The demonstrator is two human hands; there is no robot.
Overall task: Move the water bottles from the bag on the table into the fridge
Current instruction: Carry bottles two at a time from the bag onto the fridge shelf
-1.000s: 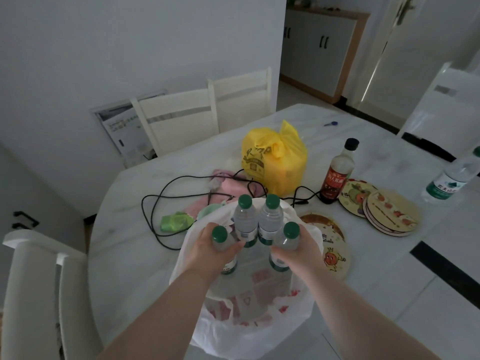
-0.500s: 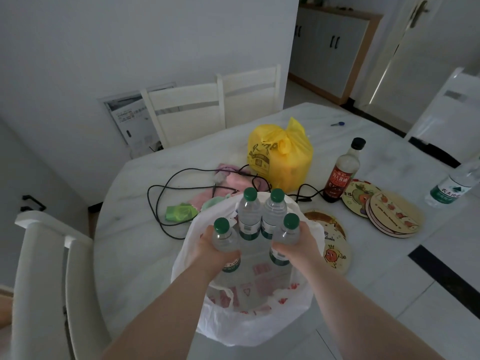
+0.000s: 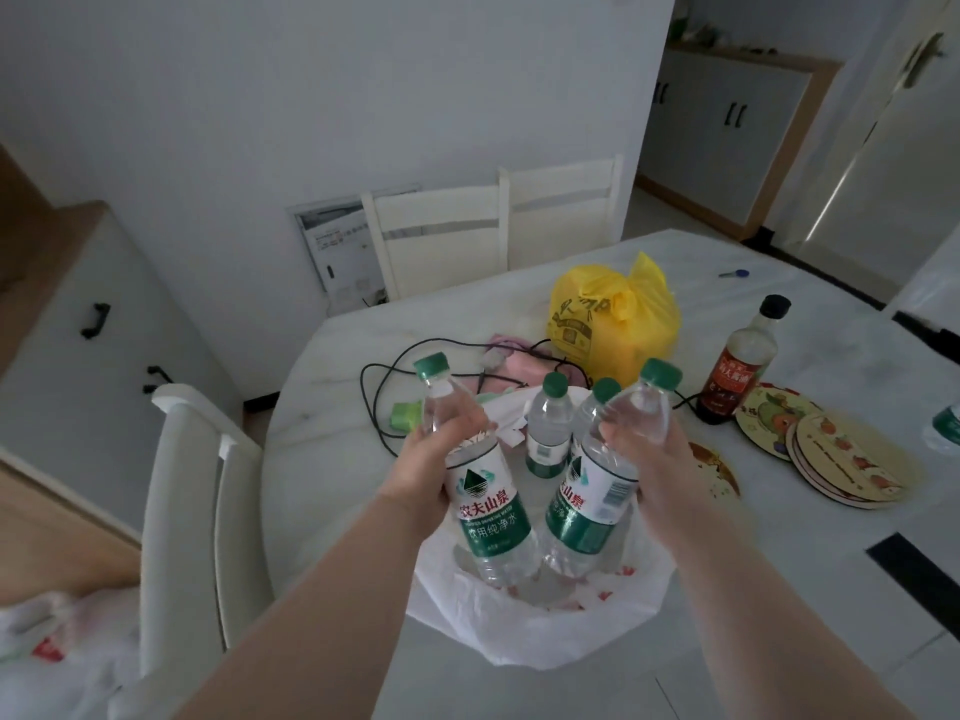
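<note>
1. The left hand (image 3: 434,459) curls its fingers round the upper body of the first water bottle (image 3: 485,493), clasping it just above the label. The green cap tilts up and to the left of this grip.
2. The right hand (image 3: 655,462) wraps its fingers round the shoulder of the second water bottle (image 3: 597,485). That cap stands above the fingers, and the base slants down and to the left.
3. Below both grips, the 2 bases hang close together over the open mouth of the white plastic bag (image 3: 545,634).
4. Between the 2 grips and just beyond them, 2 more bottles (image 3: 548,433) stand upright inside the bag. The right one is mostly hidden behind the second water bottle.
5. The bag rests on the pale table (image 3: 332,439), near its front edge.
6. Beyond the right grip sits a knotted yellow bag (image 3: 618,324).
7. Well right of that grip stand a soy sauce bottle (image 3: 737,371) and a stack of round mats (image 3: 852,459).
8. A black cable (image 3: 371,402) loops on the table just beyond the left grip.
</note>
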